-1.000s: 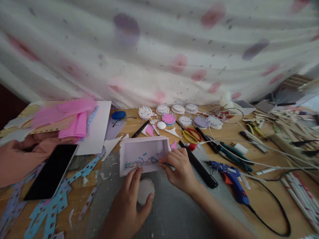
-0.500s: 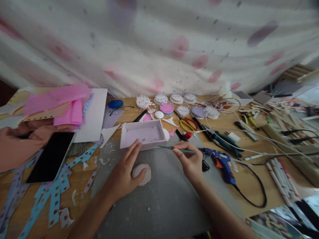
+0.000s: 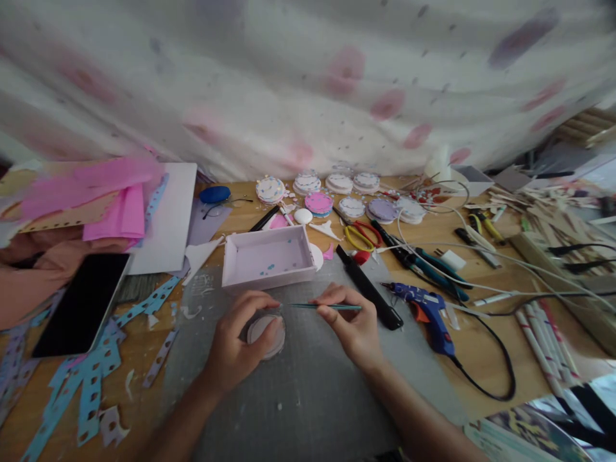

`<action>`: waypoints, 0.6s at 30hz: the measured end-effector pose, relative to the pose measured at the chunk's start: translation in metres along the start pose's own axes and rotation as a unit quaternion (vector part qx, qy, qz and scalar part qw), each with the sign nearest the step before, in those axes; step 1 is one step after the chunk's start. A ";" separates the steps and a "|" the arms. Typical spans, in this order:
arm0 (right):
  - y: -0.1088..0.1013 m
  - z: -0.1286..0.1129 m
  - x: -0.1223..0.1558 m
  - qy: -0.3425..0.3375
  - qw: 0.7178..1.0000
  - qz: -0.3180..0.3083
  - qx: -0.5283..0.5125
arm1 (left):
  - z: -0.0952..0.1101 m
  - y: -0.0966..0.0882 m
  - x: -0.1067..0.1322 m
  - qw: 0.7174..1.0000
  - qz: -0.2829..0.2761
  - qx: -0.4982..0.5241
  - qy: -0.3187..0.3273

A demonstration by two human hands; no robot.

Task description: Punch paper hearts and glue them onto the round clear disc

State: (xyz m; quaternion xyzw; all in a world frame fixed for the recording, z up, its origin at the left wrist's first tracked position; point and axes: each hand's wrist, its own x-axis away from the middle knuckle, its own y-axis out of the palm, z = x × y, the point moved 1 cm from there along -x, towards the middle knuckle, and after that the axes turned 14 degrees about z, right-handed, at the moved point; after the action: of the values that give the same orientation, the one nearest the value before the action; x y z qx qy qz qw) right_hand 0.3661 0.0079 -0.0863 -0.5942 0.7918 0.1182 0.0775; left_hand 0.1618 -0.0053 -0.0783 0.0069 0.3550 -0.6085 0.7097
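Observation:
My left hand (image 3: 238,343) curls around a white round disc (image 3: 266,335) lying on the grey mat (image 3: 308,398), fingers and thumb gripping its edge. My right hand (image 3: 350,327) pinches a thin green tool (image 3: 317,307) that points left, its tip just above the disc near my left fingertips. Just beyond both hands stands a shallow pale-lilac tray (image 3: 267,260) with a few coloured dots inside.
A blue glue gun (image 3: 426,311) with black cord and a black stick (image 3: 368,287) lie right of my right hand. Red-and-yellow scissors (image 3: 362,236), pliers and decorated round discs (image 3: 317,192) sit behind the tray. A phone (image 3: 81,305) and blue punched paper strips lie left.
My right hand drew the green tool out of the tray and brought it back over the disc. My left hand left the tray's front wall and closed on the disc.

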 end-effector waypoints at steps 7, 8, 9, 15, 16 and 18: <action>0.003 -0.002 0.004 -0.027 0.999 -0.037 0.010 | -0.001 0.001 0.001 1.000 -0.008 0.011 0.021; 0.003 -0.002 0.004 -0.029 0.999 -0.039 0.014 | -0.001 0.001 0.001 1.000 -0.008 0.013 0.022; 0.004 -0.003 0.004 -0.028 0.999 -0.041 0.018 | -0.001 0.000 0.001 1.000 -0.008 0.015 0.023; 0.002 -0.002 0.004 0.014 0.999 -0.034 -0.015 | 0.000 -0.002 -0.001 0.999 -0.016 0.025 0.012; 0.002 -0.001 0.004 0.023 0.999 -0.029 -0.022 | 0.000 -0.002 -0.001 0.999 -0.017 0.026 0.010; 0.001 -0.001 0.004 0.035 0.999 -0.022 -0.023 | -0.001 -0.001 -0.001 0.999 -0.016 0.028 0.010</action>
State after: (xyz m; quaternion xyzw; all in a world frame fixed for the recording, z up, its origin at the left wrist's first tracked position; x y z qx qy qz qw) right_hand 0.3640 0.0048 -0.0865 -0.6166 0.7780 0.1140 0.0385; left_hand 0.1602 -0.0044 -0.0777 0.0269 0.3449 -0.6294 0.6958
